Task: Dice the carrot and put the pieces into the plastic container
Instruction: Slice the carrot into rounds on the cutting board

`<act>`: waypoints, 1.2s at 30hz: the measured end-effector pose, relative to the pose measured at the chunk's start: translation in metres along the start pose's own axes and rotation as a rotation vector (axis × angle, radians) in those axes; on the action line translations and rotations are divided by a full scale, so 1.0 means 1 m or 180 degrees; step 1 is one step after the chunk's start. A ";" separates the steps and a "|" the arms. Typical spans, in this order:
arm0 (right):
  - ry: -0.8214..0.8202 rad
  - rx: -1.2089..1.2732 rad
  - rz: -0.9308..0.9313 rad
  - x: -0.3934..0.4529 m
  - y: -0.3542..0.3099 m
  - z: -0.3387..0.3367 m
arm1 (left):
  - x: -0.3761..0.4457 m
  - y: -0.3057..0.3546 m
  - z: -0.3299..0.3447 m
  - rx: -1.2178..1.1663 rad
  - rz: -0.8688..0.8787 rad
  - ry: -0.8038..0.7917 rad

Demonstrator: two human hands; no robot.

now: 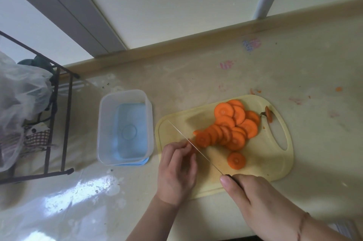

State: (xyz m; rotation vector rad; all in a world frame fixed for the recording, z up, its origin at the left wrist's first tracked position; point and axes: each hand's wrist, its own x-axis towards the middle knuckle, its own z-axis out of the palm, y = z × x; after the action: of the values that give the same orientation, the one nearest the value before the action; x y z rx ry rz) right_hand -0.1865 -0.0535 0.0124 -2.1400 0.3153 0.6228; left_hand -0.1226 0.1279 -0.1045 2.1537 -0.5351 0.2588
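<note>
Beige counter (294,60): carrot (229,125) in overlapping orange rounds, undiced

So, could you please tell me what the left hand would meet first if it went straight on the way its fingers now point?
Probably the knife blade, right at the fingertips of the left hand; just past it lie the overlapping carrot slices on the cutting board. Depth is unclear.

Translucent plastic container (125,126); matt yellow board (275,162), likely plastic; glossy counter film (88,191); thin metal blade (188,140)
</note>
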 end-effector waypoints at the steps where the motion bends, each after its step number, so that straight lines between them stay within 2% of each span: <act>1: -0.0017 -0.0047 -0.0020 0.006 0.000 0.001 | 0.000 0.000 0.000 -0.0010 0.0018 -0.0026; 6: 0.0056 -0.0099 -0.0280 0.030 0.002 0.012 | 0.002 -0.003 0.000 -0.0099 0.0081 -0.0015; 12: 0.0003 0.0151 -0.0050 0.002 0.037 0.023 | 0.000 -0.004 -0.001 -0.0073 0.0041 -0.0022; 19: 0.0372 0.0072 -0.0431 0.056 -0.004 0.023 | 0.001 0.001 -0.001 -0.0026 0.0027 0.0003; 23: 0.0455 0.0230 -0.0359 0.037 0.001 0.019 | 0.002 0.002 -0.002 -0.0008 0.0012 0.0066; 28: 0.0208 0.0073 -0.0231 0.008 0.002 0.013 | 0.000 0.003 -0.003 0.0006 -0.0069 0.0075; 36: 0.0189 -0.0074 -0.0039 -0.004 0.009 0.012 | 0.001 0.002 -0.002 -0.0040 0.0083 0.0052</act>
State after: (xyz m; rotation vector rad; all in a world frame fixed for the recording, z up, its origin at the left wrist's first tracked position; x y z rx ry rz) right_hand -0.1979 -0.0498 0.0025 -2.1841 0.3286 0.5590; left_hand -0.1229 0.1281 -0.1020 2.1320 -0.5545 0.2865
